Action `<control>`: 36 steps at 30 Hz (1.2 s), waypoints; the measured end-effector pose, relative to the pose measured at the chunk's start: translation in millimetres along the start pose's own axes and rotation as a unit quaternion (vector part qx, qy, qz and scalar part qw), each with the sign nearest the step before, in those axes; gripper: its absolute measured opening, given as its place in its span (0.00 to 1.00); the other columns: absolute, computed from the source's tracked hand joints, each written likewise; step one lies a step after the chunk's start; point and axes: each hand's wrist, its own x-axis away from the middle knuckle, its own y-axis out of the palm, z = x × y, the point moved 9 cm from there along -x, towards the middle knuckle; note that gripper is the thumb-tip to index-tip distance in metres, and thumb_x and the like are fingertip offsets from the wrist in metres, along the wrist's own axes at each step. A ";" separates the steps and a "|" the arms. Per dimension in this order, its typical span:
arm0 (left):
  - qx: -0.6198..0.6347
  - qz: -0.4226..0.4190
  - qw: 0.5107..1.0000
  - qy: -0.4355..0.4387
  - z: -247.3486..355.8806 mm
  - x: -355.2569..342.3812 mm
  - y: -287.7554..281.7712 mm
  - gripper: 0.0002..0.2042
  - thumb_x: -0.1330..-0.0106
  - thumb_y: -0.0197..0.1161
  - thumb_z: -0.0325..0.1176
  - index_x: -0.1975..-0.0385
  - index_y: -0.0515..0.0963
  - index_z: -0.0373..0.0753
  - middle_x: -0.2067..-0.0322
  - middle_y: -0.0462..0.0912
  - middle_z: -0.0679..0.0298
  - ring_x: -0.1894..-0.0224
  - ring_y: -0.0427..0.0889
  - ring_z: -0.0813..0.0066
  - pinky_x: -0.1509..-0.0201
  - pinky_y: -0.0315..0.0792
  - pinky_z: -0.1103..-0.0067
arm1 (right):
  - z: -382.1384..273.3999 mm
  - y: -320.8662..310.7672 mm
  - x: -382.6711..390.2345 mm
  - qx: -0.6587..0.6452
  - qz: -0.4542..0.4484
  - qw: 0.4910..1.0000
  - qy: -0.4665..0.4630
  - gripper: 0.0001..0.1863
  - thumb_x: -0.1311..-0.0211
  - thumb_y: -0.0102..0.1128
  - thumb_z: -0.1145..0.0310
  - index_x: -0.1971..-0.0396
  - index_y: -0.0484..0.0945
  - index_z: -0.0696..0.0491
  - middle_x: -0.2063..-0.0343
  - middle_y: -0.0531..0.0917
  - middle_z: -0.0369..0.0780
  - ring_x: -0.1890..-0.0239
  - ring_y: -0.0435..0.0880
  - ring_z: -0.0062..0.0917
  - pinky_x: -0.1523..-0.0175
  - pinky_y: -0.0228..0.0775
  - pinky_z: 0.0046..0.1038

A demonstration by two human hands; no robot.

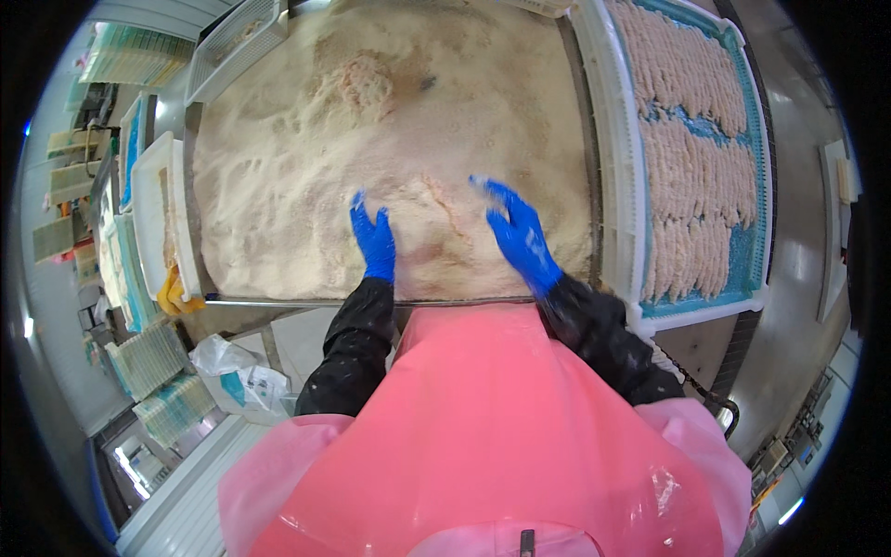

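Observation:
Pale breading crumbs (501,111) fill a wide metal-edged tray in front of me. Between my hands a thin pinkish strip (444,206), perhaps raw meat, lies partly covered in the crumbs. My left hand (375,245), in a blue glove, is just left of it, thumb and fingers apart. To the right, my right hand (524,239) hovers over the crumbs, gloved in blue with white crumbs on it. Its fingers are stretched out and nothing is in them. Farther back rests a clump of pinkish pieces (365,85), dusted with crumbs.
At the right a white crate (634,223) lined in blue holds rows of breaded strips (691,167). A white basket (237,46) sits at the far left corner. Beside the left edge are a white tub (148,209) and a yellow cloth-like item (174,291).

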 end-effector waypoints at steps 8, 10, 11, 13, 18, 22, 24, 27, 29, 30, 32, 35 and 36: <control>0.605 -0.113 0.738 -0.277 -7.9 -11.1 125.5 0.18 0.32 0.51 0.30 0.43 0.66 0.33 0.47 0.71 0.61 0.48 0.70 0.73 0.41 0.63 0.79 | 107.1 83.4 -46.5 -0.002 0.035 0.999 -0.029 0.24 0.38 0.54 0.63 0.44 0.68 0.57 0.45 0.72 0.51 0.41 0.68 0.42 0.36 0.56 0.35; 0.643 -0.177 0.636 -0.388 21.5 -0.6 133.1 0.15 0.31 0.48 0.32 0.46 0.67 0.36 0.51 0.72 0.63 0.53 0.71 0.74 0.45 0.65 0.79 | 71.5 107.3 -41.9 0.068 -0.029 0.993 -0.095 0.26 0.36 0.50 0.60 0.40 0.64 0.54 0.41 0.67 0.49 0.37 0.63 0.41 0.33 0.49 0.37; 0.653 -0.202 0.638 -0.354 25.3 -4.1 133.8 0.13 0.32 0.48 0.30 0.49 0.68 0.36 0.54 0.74 0.63 0.55 0.72 0.74 0.47 0.67 0.78 | 69.7 109.8 -48.8 0.144 -0.064 0.982 -0.101 0.26 0.35 0.48 0.59 0.40 0.63 0.53 0.39 0.65 0.48 0.36 0.60 0.41 0.32 0.45 0.40; 0.666 -0.255 0.637 -0.292 30.3 -2.3 133.8 0.10 0.33 0.47 0.27 0.55 0.71 0.36 0.59 0.76 0.63 0.59 0.74 0.74 0.51 0.69 0.76 | 87.6 94.6 -58.4 0.355 -0.075 0.929 -0.071 0.26 0.34 0.44 0.57 0.39 0.62 0.51 0.36 0.61 0.45 0.33 0.55 0.40 0.32 0.38 0.45; 0.627 -0.282 0.651 -0.323 -13.1 36.3 138.9 0.20 0.28 0.41 0.43 0.46 0.68 0.37 0.52 0.77 0.59 0.54 0.77 0.69 0.49 0.73 0.72 | 124.2 30.5 -36.4 0.490 0.026 0.871 0.025 0.28 0.34 0.42 0.57 0.35 0.57 0.47 0.34 0.56 0.43 0.32 0.50 0.41 0.33 0.38 0.51; 0.646 -0.264 0.624 -0.352 17.8 58.0 157.3 0.26 0.30 0.44 0.49 0.37 0.59 0.43 0.41 0.66 0.60 0.43 0.68 0.65 0.37 0.61 0.72 | 110.5 93.2 -13.6 0.303 -0.001 0.953 0.009 0.27 0.34 0.41 0.58 0.36 0.57 0.48 0.35 0.58 0.43 0.32 0.52 0.39 0.34 0.41 0.46; 0.744 -0.219 0.424 -0.468 -36.5 93.1 196.7 0.26 0.30 0.43 0.51 0.37 0.59 0.43 0.43 0.68 0.59 0.42 0.68 0.63 0.35 0.59 0.70 | 40.9 123.1 -15.3 0.280 -0.069 0.957 -0.036 0.28 0.34 0.40 0.57 0.36 0.58 0.49 0.35 0.58 0.43 0.32 0.52 0.38 0.33 0.38 0.45; 0.705 -0.230 0.429 -0.516 61.2 55.1 163.0 0.20 0.31 0.43 0.52 0.55 0.73 0.44 0.52 0.77 0.59 0.49 0.74 0.66 0.42 0.67 0.72 | 80.1 78.3 -27.5 0.421 -0.056 0.905 0.005 0.28 0.35 0.41 0.59 0.36 0.58 0.50 0.34 0.57 0.43 0.32 0.53 0.39 0.32 0.36 0.46; 0.714 -0.319 0.436 -0.445 101.4 36.4 146.1 0.20 0.30 0.42 0.53 0.54 0.72 0.43 0.51 0.75 0.59 0.47 0.72 0.65 0.39 0.62 0.73 | 90.5 78.4 -21.0 0.237 -0.005 0.971 0.021 0.28 0.35 0.41 0.58 0.36 0.58 0.49 0.34 0.57 0.42 0.32 0.52 0.39 0.32 0.35 0.48; 0.714 -0.362 0.436 -0.411 114.8 35.8 137.7 0.21 0.30 0.42 0.53 0.54 0.71 0.43 0.50 0.74 0.59 0.46 0.71 0.64 0.37 0.60 0.74 | 104.7 85.9 -11.9 0.141 0.021 0.989 0.030 0.28 0.36 0.41 0.58 0.35 0.58 0.48 0.34 0.57 0.42 0.32 0.51 0.39 0.32 0.34 0.48; 0.714 -0.355 0.456 -0.394 100.2 45.8 142.0 0.22 0.30 0.41 0.54 0.53 0.71 0.42 0.51 0.74 0.58 0.47 0.72 0.64 0.38 0.61 0.73 | 119.1 97.6 0.9 0.379 0.040 0.924 0.024 0.29 0.36 0.42 0.57 0.36 0.58 0.48 0.34 0.57 0.44 0.33 0.54 0.40 0.34 0.40 0.52; 0.718 -0.310 0.532 -0.325 57.4 41.0 149.4 0.28 0.33 0.42 0.60 0.54 0.72 0.39 0.53 0.77 0.56 0.53 0.76 0.66 0.45 0.69 0.70 | 63.1 57.3 -9.6 0.489 0.053 0.869 -0.051 0.24 0.38 0.49 0.56 0.45 0.69 0.51 0.45 0.71 0.47 0.42 0.66 0.41 0.42 0.55 0.48; 0.730 -0.333 0.470 -0.368 74.1 44.8 143.6 0.29 0.34 0.41 0.60 0.54 0.72 0.39 0.53 0.76 0.56 0.54 0.76 0.66 0.46 0.70 0.70 | 66.2 48.8 -10.9 0.433 0.047 0.900 -0.005 0.22 0.40 0.51 0.56 0.49 0.72 0.51 0.49 0.74 0.46 0.45 0.68 0.41 0.44 0.56 0.47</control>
